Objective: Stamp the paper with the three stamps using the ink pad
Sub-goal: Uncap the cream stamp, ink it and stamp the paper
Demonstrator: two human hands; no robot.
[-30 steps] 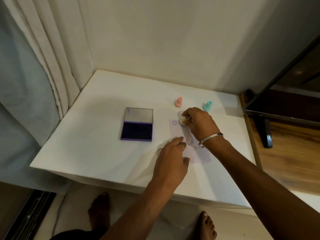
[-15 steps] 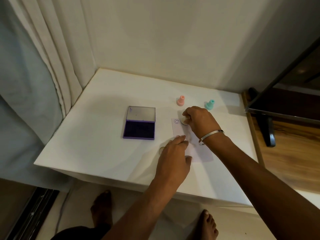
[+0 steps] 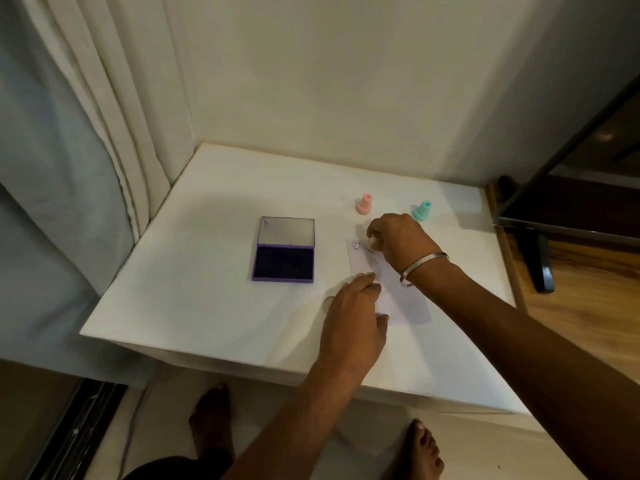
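Observation:
A pale strip of paper point(image 3: 405, 299) lies on the white table point(image 3: 207, 271). One smiley print point(image 3: 356, 245) shows at its far left corner. My right hand point(image 3: 398, 242) is shut on a cream stamp point(image 3: 373, 243), pressed onto the paper just right of that print. My left hand point(image 3: 356, 317) lies flat, fingers spread, on the paper's near left part. A pink stamp point(image 3: 364, 204) and a teal stamp point(image 3: 422, 211) stand upright beyond the paper. The purple ink pad point(image 3: 284, 263) lies open to the left.
A small round cap point(image 3: 329, 303) lies by my left thumb. A curtain point(image 3: 86, 150) hangs at the left, a wall at the back. A dark screen on a stand point(image 3: 575, 216) rests on a wooden surface to the right. My bare feet show below the table edge.
Both hands hold nearly the same pose on the paper. The camera view has shifted slightly; the stamp stays pressed beside the smiley print.

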